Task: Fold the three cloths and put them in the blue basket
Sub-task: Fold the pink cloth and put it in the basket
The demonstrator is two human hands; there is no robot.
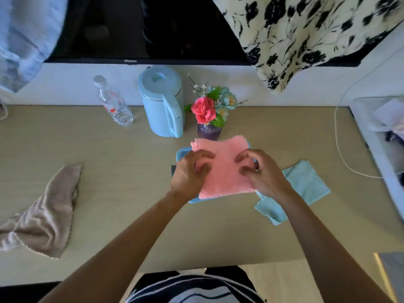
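The folded pink cloth (223, 169) lies spread over the blue basket (181, 153), hiding most of it. The left hand (188, 171) and right hand (262, 171) grip its two sides, with curled, blurred fingers (205, 155) on top. A folded teal cloth (306, 182) lies just right of the basket. A crumpled beige cloth (48, 213) lies far left on the tabletop (131, 193).

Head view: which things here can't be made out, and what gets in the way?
1. Inside of the blue basket: covered by the pink cloth; only bits of rim show.
2. Grip of the left hand and right hand: fingertips are blurred, so pinching or pressing is unclear.
3. The light blue cloth: partly behind the right forearm.
4. The beige cloth: cut off by the left edge.
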